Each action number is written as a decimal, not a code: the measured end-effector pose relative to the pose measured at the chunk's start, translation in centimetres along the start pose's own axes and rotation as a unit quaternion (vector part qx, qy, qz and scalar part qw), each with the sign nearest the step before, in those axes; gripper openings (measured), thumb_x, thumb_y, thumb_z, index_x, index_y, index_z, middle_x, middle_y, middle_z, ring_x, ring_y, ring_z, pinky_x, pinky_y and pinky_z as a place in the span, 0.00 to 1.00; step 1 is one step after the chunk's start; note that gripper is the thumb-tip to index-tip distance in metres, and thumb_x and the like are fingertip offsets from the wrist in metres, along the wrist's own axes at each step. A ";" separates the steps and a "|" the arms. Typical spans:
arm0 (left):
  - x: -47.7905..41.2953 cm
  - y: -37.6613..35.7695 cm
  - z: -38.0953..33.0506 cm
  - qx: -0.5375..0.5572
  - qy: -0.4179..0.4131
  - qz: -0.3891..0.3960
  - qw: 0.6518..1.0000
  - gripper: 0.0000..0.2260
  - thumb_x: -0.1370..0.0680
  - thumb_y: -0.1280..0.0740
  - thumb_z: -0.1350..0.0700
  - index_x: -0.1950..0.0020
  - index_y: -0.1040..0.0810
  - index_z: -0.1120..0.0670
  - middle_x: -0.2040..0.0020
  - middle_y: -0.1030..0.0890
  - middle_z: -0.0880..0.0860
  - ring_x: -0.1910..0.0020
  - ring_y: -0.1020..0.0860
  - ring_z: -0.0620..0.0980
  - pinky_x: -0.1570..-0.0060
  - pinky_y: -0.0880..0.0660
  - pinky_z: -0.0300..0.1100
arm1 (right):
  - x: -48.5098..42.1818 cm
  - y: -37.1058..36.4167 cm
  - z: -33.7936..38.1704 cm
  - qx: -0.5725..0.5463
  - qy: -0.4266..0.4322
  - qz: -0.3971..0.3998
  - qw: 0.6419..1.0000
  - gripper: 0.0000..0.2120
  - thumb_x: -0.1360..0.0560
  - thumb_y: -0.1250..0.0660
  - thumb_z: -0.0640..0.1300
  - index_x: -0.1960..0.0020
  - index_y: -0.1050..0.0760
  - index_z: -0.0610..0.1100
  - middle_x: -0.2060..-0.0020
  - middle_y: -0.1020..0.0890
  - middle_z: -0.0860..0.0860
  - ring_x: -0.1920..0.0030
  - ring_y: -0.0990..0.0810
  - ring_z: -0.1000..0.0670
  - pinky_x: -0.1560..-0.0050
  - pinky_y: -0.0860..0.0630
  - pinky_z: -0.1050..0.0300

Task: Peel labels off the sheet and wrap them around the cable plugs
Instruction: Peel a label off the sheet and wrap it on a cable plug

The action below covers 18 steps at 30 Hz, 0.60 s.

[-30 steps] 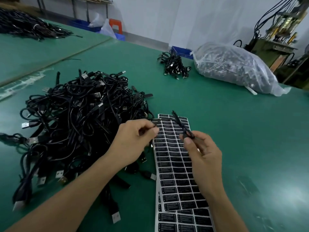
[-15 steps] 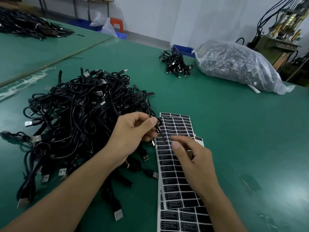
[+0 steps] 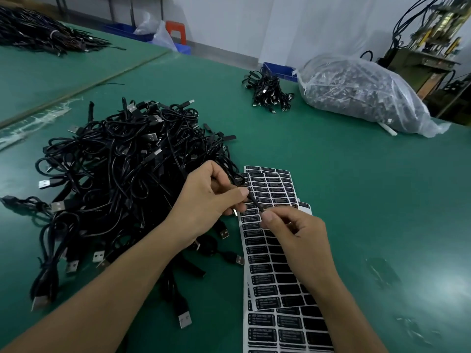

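Note:
A white sheet of black labels [image 3: 274, 273] lies on the green table in front of me. My left hand [image 3: 209, 200] pinches a thin black cable [image 3: 254, 201] between thumb and fingers, above the sheet's upper left part. My right hand [image 3: 295, 233] hovers over the sheet with its thumb and forefinger pinched at the cable's lower end; I cannot tell whether a label is between them. A big tangled pile of black USB cables [image 3: 119, 179] lies just left of the sheet, and the held cable runs back into it.
A small bundle of black cables [image 3: 270, 94] and a clear plastic bag of parts [image 3: 362, 95] lie at the far side of the table. Another cable heap [image 3: 43, 34] is on the far left table. Blue bins and a machine stand behind.
My right hand had been pressing on the sheet; it has risen to meet the cable tip. My left hand has shifted slightly right, still pinching the cable.

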<state>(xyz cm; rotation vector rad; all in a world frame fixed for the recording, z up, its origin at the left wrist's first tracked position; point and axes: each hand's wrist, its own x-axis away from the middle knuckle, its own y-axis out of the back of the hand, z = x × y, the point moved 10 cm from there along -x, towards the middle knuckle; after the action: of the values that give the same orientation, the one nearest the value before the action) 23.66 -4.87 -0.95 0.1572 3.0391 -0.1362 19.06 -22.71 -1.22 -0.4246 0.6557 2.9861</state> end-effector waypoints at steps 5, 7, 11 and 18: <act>1.1 0.0 -2.2 -0.170 -0.132 -0.042 0.976 0.10 0.25 0.24 0.53 0.56 0.26 0.45 0.65 0.22 0.47 0.67 0.25 0.41 0.65 0.28 0.33 | -0.2 0.4 -0.6 -0.009 -0.016 -0.014 1.000 0.05 0.23 0.28 0.44 0.55 0.17 0.53 0.61 0.16 0.57 0.63 0.21 0.59 0.59 0.25 0.65; 2.4 -1.5 -3.8 -0.280 -0.226 -0.033 0.933 0.07 0.25 0.27 0.48 0.49 0.20 0.44 0.59 0.26 0.42 0.58 0.28 0.40 0.56 0.32 0.28 | -0.1 0.0 0.0 0.003 0.008 0.003 1.000 0.07 0.22 0.30 0.42 0.54 0.19 0.55 0.60 0.17 0.58 0.60 0.21 0.58 0.59 0.27 0.69; 3.0 -4.2 -3.4 -0.464 -0.271 0.026 0.843 0.13 0.23 0.33 0.43 0.41 0.18 0.45 0.47 0.23 0.43 0.45 0.30 0.45 0.45 0.35 0.40 | 0.0 0.7 1.2 0.025 0.054 -0.030 0.998 0.08 0.21 0.35 0.44 0.53 0.23 0.57 0.60 0.19 0.60 0.59 0.23 0.59 0.59 0.30 0.72; 2.5 -4.3 -2.4 -0.507 -0.210 0.050 0.835 0.16 0.21 0.45 0.37 0.54 0.22 0.42 0.69 0.27 0.39 0.64 0.29 0.37 0.49 0.40 0.42 | 0.1 3.6 1.5 0.075 0.019 -0.125 0.989 0.04 0.21 0.32 0.50 0.49 0.21 0.59 0.58 0.18 0.65 0.57 0.21 0.62 0.59 0.30 0.73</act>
<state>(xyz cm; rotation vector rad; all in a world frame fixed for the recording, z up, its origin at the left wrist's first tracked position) 20.47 -8.62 1.55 0.1595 2.2601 1.2327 18.16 -25.39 1.47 -0.5122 0.7609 2.6781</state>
